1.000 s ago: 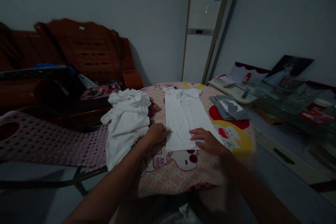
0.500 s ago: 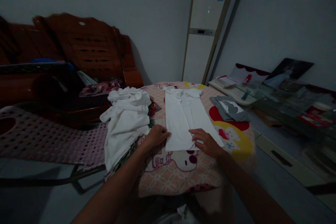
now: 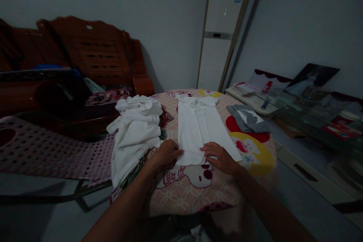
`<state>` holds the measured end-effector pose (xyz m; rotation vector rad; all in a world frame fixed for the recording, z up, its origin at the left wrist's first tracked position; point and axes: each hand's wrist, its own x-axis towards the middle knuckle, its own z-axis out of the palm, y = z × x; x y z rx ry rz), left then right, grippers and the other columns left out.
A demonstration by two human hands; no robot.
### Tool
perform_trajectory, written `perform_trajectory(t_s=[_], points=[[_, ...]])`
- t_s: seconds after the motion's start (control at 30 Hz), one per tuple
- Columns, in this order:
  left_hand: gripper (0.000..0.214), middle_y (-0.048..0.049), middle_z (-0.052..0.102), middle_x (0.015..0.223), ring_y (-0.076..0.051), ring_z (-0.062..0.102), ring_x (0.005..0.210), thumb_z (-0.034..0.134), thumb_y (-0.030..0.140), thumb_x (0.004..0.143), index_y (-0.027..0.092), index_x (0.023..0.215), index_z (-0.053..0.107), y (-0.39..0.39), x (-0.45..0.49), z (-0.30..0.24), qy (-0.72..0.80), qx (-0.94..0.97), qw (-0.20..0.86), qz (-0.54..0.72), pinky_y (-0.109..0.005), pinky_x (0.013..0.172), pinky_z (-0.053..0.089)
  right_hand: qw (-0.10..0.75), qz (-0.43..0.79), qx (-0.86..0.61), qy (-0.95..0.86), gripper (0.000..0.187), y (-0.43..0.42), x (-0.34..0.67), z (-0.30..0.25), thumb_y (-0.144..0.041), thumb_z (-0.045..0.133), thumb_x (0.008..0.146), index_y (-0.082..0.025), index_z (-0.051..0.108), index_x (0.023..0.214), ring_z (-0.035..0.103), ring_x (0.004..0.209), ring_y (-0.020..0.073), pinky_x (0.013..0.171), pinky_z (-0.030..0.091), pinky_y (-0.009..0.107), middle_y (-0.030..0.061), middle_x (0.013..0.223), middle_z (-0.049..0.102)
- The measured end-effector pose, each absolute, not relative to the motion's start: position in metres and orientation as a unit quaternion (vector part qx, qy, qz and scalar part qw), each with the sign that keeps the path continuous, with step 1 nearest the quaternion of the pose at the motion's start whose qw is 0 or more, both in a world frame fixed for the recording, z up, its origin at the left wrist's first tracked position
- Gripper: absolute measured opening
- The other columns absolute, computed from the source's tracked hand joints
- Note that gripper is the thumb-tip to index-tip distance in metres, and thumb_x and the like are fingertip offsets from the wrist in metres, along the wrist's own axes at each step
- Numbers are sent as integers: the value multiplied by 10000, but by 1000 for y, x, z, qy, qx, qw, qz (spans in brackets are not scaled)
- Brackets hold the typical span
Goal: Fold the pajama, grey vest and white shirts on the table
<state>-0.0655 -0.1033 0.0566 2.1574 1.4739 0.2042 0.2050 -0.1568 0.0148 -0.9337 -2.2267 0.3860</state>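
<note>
A white shirt [image 3: 188, 128] lies flat on the table with its collar end away from me, and a fold line runs down its middle. At the shirt's near left corner, my left hand [image 3: 169, 152] is closed, thumb and fingers pinching the edge of the cloth. My right hand [image 3: 217, 155] rests on the near part of the shirt beside the fold, its fingers apart and slightly bent, touching the fabric. To the left is a rumpled heap of white clothing [image 3: 138, 124], with patterned cloth partly under it. A folded grey garment [image 3: 241, 117] with a white print lies at the right.
A pink patterned tablecloth [image 3: 184, 196] covers the round table. A woven chair [image 3: 56, 151] and a wooden bench [image 3: 96, 53] stand at the left. On the right is a glass-topped cabinet [image 3: 300, 117] with papers and a photo; a tall white appliance [image 3: 217, 60] stands behind.
My left hand has shifted slightly toward me along with the shirt's near left corner. My right hand has moved a little left, and the near hem looks less even.
</note>
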Motion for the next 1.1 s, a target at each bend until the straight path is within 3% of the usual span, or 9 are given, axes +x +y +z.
perform_trajectory(t_s=[0.17, 0.3, 0.43, 0.57, 0.7, 0.8, 0.97, 1.1], points=[[358, -21, 597, 520, -146, 572, 537, 497, 344, 863, 175, 553, 557, -106, -74, 56, 531, 789, 305, 47, -236, 547, 356, 361, 145, -337, -857, 101, -156, 203, 14, -176, 614, 890, -216, 706, 891, 623, 1121, 226, 1006, 476, 461, 93, 1134, 734], [311, -71, 671, 643, -210, 661, 676, 591, 395, 825, 171, 612, 625, -106, -73, 62, 550, 808, 212, 14, -266, 607, 422, 360, 167, -338, -853, 137, -157, 201, 16, -136, 621, 844, -225, 717, 883, 641, 1099, 222, 1017, 468, 467, 83, 1126, 739], [279, -123, 724, 998, -262, 684, 960, 609, 390, 853, 163, 991, 695, -97, -58, 66, 556, 818, 80, 125, -327, 799, 503, 441, 228, -375, -782, 259, -157, 206, 23, -135, 558, 820, -229, 743, 975, 675, 1045, 205, 940, 522, 397, 79, 1095, 747], [555, -155, 497, 1463, -245, 496, 1329, 522, 441, 931, 163, 1408, 467, -82, -35, 47, 387, 898, 86, 191, -366, 1085, 408, 543, 190, -523, -629, 258, -152, 226, 27, -197, 528, 800, -199, 759, 916, 705, 905, 206, 858, 538, 352, 60, 941, 769], [650, -190, 358, 1555, -313, 325, 1448, 499, 493, 938, 154, 1478, 373, -80, -21, 24, 341, 933, 82, 86, -522, 1157, 292, 589, 91, -628, -500, 254, -146, 255, 21, -286, 534, 769, -168, 744, 848, 683, 780, 210, 756, 525, 325, 67, 839, 754], [594, -190, 422, 1514, -307, 386, 1412, 559, 417, 918, 148, 1433, 435, -85, -17, 27, 345, 930, 83, 91, -492, 1140, 336, 525, 51, -723, -446, 277, -149, 272, 19, -318, 550, 765, -150, 740, 877, 662, 722, 210, 682, 491, 302, 82, 812, 746], [313, -94, 673, 1206, -187, 635, 1098, 537, 170, 898, 160, 1200, 622, -95, 5, 46, 233, 951, 142, 145, -277, 968, 481, 285, -10, -836, -469, 265, -159, 273, 30, -383, 574, 840, -187, 727, 752, 632, 711, 194, 618, 391, 277, 87, 768, 730], [245, -67, 689, 1093, -167, 639, 1007, 458, 192, 961, 185, 1122, 643, -105, 27, 45, 117, 977, 127, 129, -258, 882, 488, 188, -7, -834, -518, 319, -162, 264, 34, -422, 554, 895, -200, 713, 731, 633, 710, 179, 600, 355, 273, 79, 777, 726]])
